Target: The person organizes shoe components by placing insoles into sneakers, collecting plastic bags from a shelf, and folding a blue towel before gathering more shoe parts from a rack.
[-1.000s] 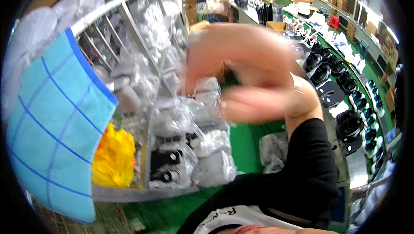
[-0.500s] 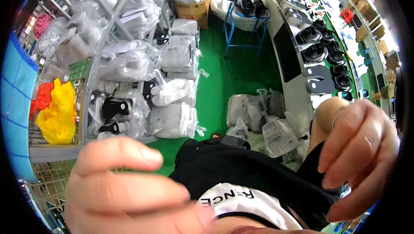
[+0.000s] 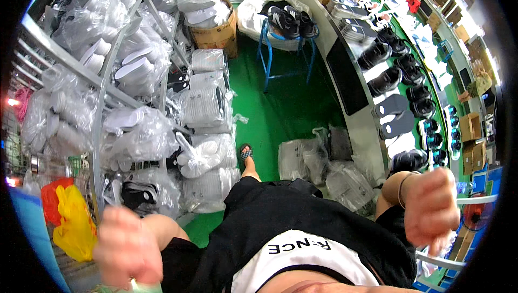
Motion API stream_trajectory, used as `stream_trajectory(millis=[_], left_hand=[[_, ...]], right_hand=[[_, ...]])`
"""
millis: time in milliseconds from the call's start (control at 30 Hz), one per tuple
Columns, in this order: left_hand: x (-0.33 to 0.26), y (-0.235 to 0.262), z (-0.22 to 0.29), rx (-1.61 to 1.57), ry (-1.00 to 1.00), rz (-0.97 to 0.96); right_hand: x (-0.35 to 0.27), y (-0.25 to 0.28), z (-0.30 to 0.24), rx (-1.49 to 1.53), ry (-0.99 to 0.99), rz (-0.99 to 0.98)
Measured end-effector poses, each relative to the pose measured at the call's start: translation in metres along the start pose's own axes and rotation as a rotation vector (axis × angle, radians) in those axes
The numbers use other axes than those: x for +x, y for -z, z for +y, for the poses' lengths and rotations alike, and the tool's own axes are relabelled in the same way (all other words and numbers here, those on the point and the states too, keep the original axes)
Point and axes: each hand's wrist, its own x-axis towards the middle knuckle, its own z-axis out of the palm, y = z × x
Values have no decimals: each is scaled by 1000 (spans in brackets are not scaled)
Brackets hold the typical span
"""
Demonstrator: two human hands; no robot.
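My left hand (image 3: 129, 247) is raised at the lower left, in front of the bagged insoles and a yellow plastic bag (image 3: 75, 225). Motion smears its fingers. On the right, my right hand (image 3: 430, 209) is up beside the work line, with a bracelet on its wrist. Its fingers are blurred too and look bent, and nothing shows plainly in them. Nearest to it are black sneakers (image 3: 408, 162) and dark insoles (image 3: 395, 124) on the line. Neither hand appears to touch any of these things.
Bagged insoles (image 3: 202, 106) fill the metal rack (image 3: 102, 85) and stack along its side. A blue stool (image 3: 265, 55) bearing black sneakers (image 3: 283, 20) stands ahead on the green floor. Plastic-wrapped bundles (image 3: 299, 158) lie by the line's foot. Boxes (image 3: 216, 36) stand behind.
Both hands have drawn back from close before the camera and look smaller, the left now lower. The view has shifted, and a sandalled foot and more of my torso show.
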Motion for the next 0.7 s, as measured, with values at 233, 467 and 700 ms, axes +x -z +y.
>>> stream_trajectory(millis=[233,467,700], left_hand=[[-36,24,-120,336,946,99],[-28,2,-248,239,1191,114],[33,-82,-373,-152,1017,-274]], right_hand=[[8,-54,180,163,-747,-529],[-73,-101,290,134,-820,-1136],[-125,-65,387,290,-1192,-1041]])
